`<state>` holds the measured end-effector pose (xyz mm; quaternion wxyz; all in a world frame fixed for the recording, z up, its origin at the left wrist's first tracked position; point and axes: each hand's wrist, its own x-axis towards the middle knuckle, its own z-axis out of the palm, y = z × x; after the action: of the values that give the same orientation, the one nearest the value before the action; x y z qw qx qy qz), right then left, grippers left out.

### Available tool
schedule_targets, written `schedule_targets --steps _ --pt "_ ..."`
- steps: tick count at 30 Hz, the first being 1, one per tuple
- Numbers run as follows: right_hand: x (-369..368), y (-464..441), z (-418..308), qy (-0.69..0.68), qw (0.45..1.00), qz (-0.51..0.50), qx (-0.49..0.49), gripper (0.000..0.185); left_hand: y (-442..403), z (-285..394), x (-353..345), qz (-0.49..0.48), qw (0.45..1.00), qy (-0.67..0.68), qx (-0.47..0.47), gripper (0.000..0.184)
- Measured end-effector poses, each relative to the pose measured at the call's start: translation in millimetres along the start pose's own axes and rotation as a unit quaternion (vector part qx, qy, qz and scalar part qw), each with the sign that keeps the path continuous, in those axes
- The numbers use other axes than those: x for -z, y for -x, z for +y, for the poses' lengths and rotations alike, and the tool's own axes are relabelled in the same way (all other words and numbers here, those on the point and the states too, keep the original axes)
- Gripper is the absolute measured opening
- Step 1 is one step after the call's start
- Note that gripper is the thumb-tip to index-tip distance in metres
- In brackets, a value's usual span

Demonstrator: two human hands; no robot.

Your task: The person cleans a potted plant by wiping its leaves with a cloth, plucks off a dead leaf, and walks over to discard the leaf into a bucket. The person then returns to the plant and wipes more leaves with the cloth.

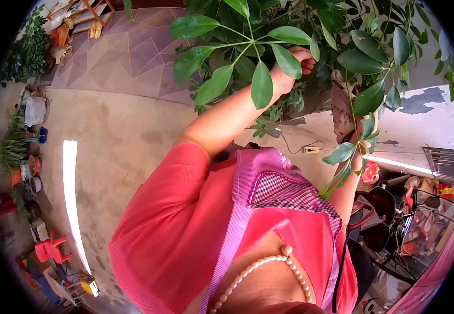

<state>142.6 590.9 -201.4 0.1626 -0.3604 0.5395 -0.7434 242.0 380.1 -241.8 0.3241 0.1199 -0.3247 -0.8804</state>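
Note:
My left hand (291,69) reaches up among the leaves of a potted-type green plant (262,86) with glossy, finger-like leaflets. Its fingers are curled in beside a leaf; whatever they hold is hidden by foliage. Lower on the right, my right hand (365,137) is partly covered by leaves. Against it hangs a crumpled brownish cloth (343,107), which it appears to grip, though the fingers themselves barely show. A drooping stem with leaves (340,153) crosses in front of that hand and wrist.
A power strip (310,149) with a cable lies on the concrete floor (132,125). Cluttered bags and a wire rack (431,220) stand at right. Along the left are flower pots (35,165) and a red chair (52,248). Purple patterned tiles (127,57) lie beyond.

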Motion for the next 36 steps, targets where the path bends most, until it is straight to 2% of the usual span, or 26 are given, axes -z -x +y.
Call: schedule_targets --steps 1,4,5,8,9,12,13,16,17,20,21,22,27,28,29,30,31,32,33,34,36 --pt "13.2 -4.1 8.9 0.015 0.999 0.034 -0.026 0.046 -6.6 -9.0 7.1 -0.014 1.000 -0.003 -0.007 0.019" --pt "2.4 -2.3 0.8 0.046 0.998 0.026 -0.038 0.048 -5.4 -16.9 -4.7 0.052 0.997 -0.058 -0.002 0.025" --pt "12.3 -3.0 8.1 0.051 0.997 0.028 -0.041 0.048 -11.2 -22.4 -1.5 0.022 0.997 -0.079 0.005 0.027" --pt "28.7 -2.3 19.0 0.036 0.999 0.009 -0.028 0.048 -15.9 -24.9 -15.7 0.027 0.997 -0.063 0.021 0.026" --pt "15.4 0.1 8.2 0.009 1.000 -0.013 -0.007 0.049 -19.9 -23.7 -17.2 0.030 0.997 -0.061 0.038 0.024" --pt "15.5 -3.4 7.3 0.044 0.999 -0.015 -0.008 0.050 -23.5 -9.0 -19.3 0.046 0.992 -0.064 0.103 0.023" --pt "7.8 0.4 0.3 -0.002 1.000 -0.025 -0.015 0.052 -33.5 -16.6 -7.7 -0.019 0.994 -0.062 0.085 0.024" --pt "13.9 5.0 7.9 -0.025 0.997 0.033 -0.058 0.046 -29.2 -5.4 15.8 -0.200 0.973 0.039 0.106 0.027" --pt "9.8 7.9 7.0 -0.014 0.998 0.022 -0.065 0.044 -37.5 -6.7 23.9 -0.215 0.968 0.017 0.128 0.033" --pt "-19.7 16.5 -11.6 0.008 0.993 0.016 -0.113 0.041 -35.6 -20.9 26.8 -0.194 0.980 0.002 0.045 0.029" --pt "-27.1 19.2 -15.4 -0.026 0.994 0.021 -0.106 0.041 -70.8 -51.9 40.6 -0.181 0.973 0.092 0.110 0.027" --pt "-31.1 20.7 -17.1 -0.061 0.993 0.026 -0.099 0.040 -72.3 -53.3 40.0 -0.173 0.971 0.114 0.123 0.028" --pt "26.0 -26.9 72.7 -0.302 0.935 -0.054 -0.177 0.040 -30.8 -38.0 23.7 -0.137 0.973 0.135 0.129 0.030" --pt "12.2 -28.6 72.4 -0.265 0.952 -0.044 -0.144 0.039 -27.3 -39.0 21.0 -0.131 0.971 0.148 0.131 0.031" --pt "-27.2 -14.1 54.4 -0.090 0.994 -0.035 -0.045 0.038 -22.3 -38.9 19.6 -0.129 0.968 0.170 0.133 0.032" --pt "-62.8 3.8 39.5 0.144 0.988 -0.009 0.062 0.038 -18.9 -41.6 18.2 -0.142 0.960 0.204 0.131 0.032" --pt "-87.0 3.8 36.7 0.300 0.942 0.003 0.148 0.037 -13.8 -42.7 15.7 -0.188 0.945 0.235 0.129 0.033" --pt "-104.2 1.8 40.7 0.412 0.874 -0.010 0.256 0.041 -9.9 -43.4 9.7 -0.297 0.899 0.274 0.167 0.039" --pt "-108.2 5.5 45.5 0.440 0.854 -0.032 0.275 0.044 -14.4 -47.7 7.8 -0.313 0.918 0.243 0.014 0.042" --pt "-110.8 9.6 51.2 0.468 0.832 -0.055 0.293 0.047 -18.2 -49.4 11.2 -0.339 0.914 0.220 -0.038 0.043" --pt "-114.9 16.6 51.4 0.448 0.842 -0.081 0.289 0.050 -31.4 -50.6 23.0 -0.437 0.882 0.172 -0.051 0.045"
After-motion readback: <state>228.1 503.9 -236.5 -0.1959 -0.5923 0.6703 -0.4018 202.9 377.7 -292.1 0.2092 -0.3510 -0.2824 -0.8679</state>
